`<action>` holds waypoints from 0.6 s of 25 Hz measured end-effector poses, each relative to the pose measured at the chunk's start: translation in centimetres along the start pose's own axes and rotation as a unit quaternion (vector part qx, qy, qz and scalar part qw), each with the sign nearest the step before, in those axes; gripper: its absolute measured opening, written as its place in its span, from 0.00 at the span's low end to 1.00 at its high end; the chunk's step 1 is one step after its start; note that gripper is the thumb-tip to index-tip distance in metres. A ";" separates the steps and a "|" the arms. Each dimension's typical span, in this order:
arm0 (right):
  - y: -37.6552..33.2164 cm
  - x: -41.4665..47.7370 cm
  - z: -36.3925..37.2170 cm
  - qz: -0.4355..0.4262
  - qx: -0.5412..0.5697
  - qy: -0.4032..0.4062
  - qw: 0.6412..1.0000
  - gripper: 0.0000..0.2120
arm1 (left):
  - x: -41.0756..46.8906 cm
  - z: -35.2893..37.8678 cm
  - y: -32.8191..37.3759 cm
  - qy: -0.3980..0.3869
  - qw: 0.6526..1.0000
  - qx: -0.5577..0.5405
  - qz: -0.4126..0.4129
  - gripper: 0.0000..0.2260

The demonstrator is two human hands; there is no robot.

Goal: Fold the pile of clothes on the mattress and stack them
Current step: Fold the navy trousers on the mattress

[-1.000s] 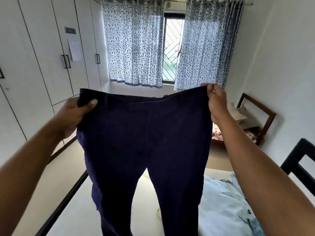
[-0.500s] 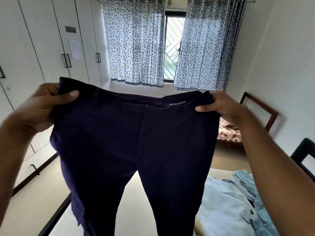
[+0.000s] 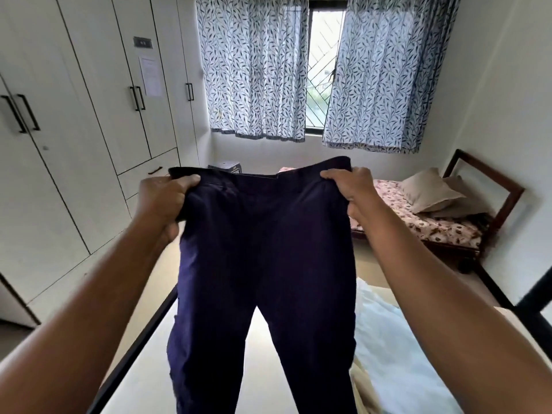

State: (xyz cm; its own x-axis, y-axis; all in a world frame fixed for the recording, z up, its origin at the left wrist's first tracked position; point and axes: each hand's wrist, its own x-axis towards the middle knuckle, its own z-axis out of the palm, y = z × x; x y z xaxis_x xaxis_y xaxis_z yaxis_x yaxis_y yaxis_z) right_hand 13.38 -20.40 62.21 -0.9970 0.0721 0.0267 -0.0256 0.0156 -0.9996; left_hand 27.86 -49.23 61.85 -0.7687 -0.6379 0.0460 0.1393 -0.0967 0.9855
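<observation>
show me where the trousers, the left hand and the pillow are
trousers (image 3: 263,249): head view, middle of the dark fabric below the waistband
left hand (image 3: 162,201): head view, back of the hand gripping the waistband corner
pillow (image 3: 427,189): head view, middle of its tan cover

We see white panelled wardrobe (image 3: 74,130) | blue leaf-print curtains (image 3: 254,70) beside grilled window (image 3: 324,55) | floral-sheeted wooden bed (image 3: 433,225) bearing beige pillow (image 3: 427,189)
</observation>
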 end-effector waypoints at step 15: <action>3.7 -11.9 3.1 -0.379 -0.281 -0.141 0.870 0.08 | -9.6 5.8 -2.5 -0.141 0.950 0.227 0.163 0.07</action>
State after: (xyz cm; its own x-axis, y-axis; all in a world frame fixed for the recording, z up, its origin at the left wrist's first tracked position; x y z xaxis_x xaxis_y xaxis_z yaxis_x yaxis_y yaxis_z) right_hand 24.89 -24.28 58.11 -0.6888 -0.4180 0.5923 -0.7238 0.4426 -0.5294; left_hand 31.28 -38.40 59.94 -0.8762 -0.3423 0.3393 0.1638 0.4506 0.8776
